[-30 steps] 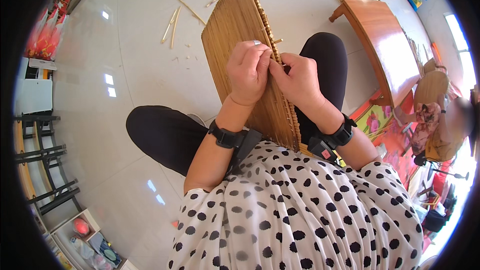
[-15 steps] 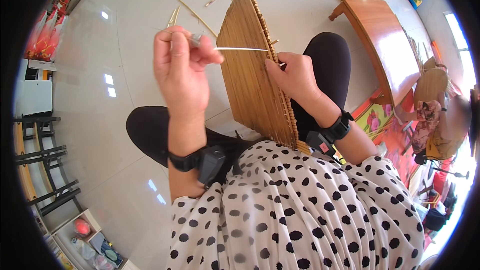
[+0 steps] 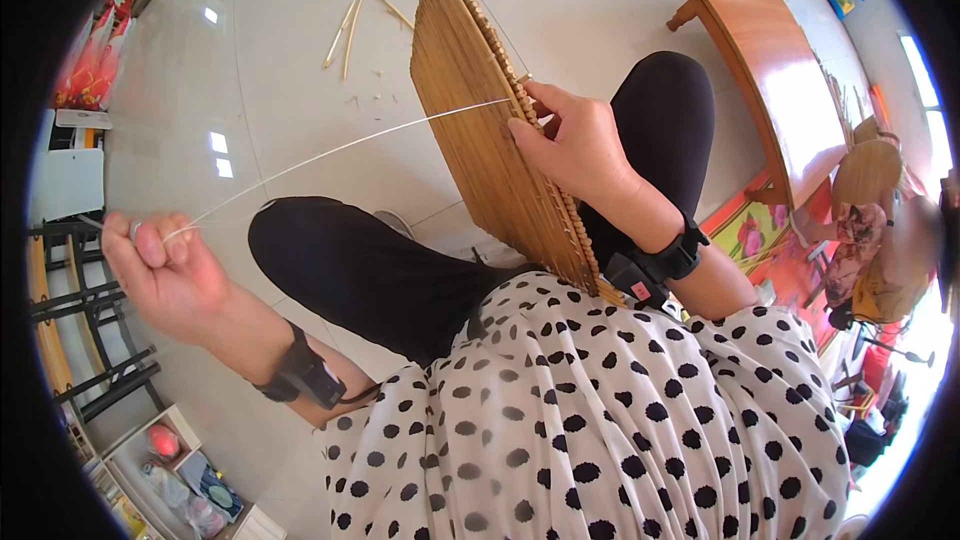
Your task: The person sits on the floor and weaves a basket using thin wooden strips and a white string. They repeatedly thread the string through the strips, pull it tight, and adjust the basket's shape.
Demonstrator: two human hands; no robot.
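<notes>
A flat brown panel of thin stalks laid side by side (image 3: 465, 110) stands tilted between my knees, its knobbly edge toward my right. My right hand (image 3: 580, 145) is closed on that edge, thumb on the near face and fingers around the far side. Far out to the left, my left hand (image 3: 165, 265) is closed on a white thread (image 3: 330, 148). The thread runs in a shallow curve from my fist to the panel's edge, just beside my right fingertips. Something small and grey shows at my left fingers; its kind is unclear.
Loose stalks (image 3: 350, 35) lie on the tiled floor beyond the panel. A low wooden table (image 3: 765, 70) stands at the right, with another person's patterned sleeve (image 3: 855, 235) near it. Black metal frames (image 3: 85, 310) and an open drawer box (image 3: 165, 470) are at the left.
My left hand has swung from beside the panel far to the left and nearer me, drawing out a long stretch of thread. The panel has tipped slightly left; my right hand still grips its edge.
</notes>
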